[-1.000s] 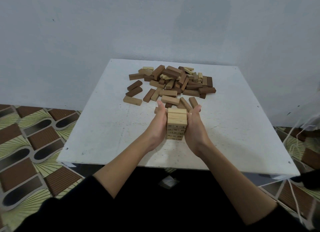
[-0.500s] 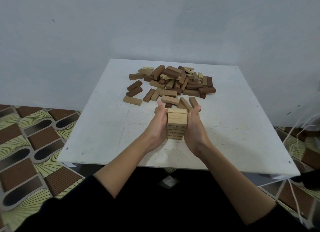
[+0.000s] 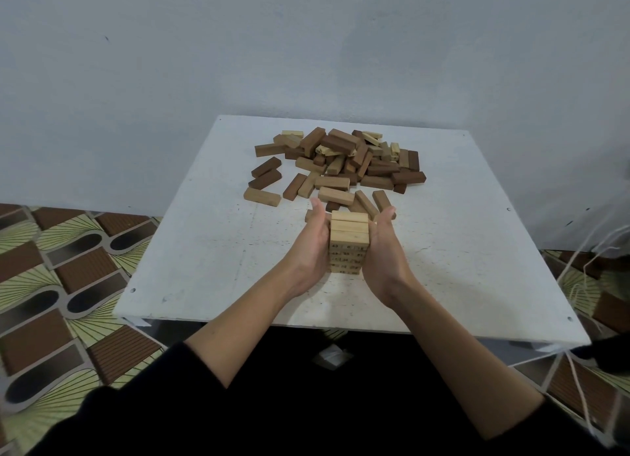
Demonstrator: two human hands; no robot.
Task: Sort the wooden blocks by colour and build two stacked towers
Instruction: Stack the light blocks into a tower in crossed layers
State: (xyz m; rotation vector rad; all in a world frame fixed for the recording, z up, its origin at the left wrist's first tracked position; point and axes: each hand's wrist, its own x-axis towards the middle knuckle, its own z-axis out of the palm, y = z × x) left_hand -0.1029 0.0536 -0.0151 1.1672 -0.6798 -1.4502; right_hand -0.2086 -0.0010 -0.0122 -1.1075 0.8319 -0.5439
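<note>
A short tower of light wooden blocks (image 3: 349, 242) stands near the middle of the white table (image 3: 204, 251), several layers high, with numbers printed on its near ends. My left hand (image 3: 308, 251) presses flat against its left side and my right hand (image 3: 383, 254) against its right side, fingers straight and pointing away from me. Behind the tower lies a loose pile of mixed light and dark brown blocks (image 3: 344, 162). A few single blocks lie apart at the pile's left, among them a light block (image 3: 261, 196) and two dark blocks (image 3: 266, 174).
The table stands against a pale wall (image 3: 306, 46). Patterned floor tiles (image 3: 61, 268) show on the left, and thin white cords (image 3: 586, 278) hang by the table's right edge. The near table edge (image 3: 341, 324) is just past my forearms.
Nothing has visibly moved; both hands stay pressed against the sides of the light tower.
</note>
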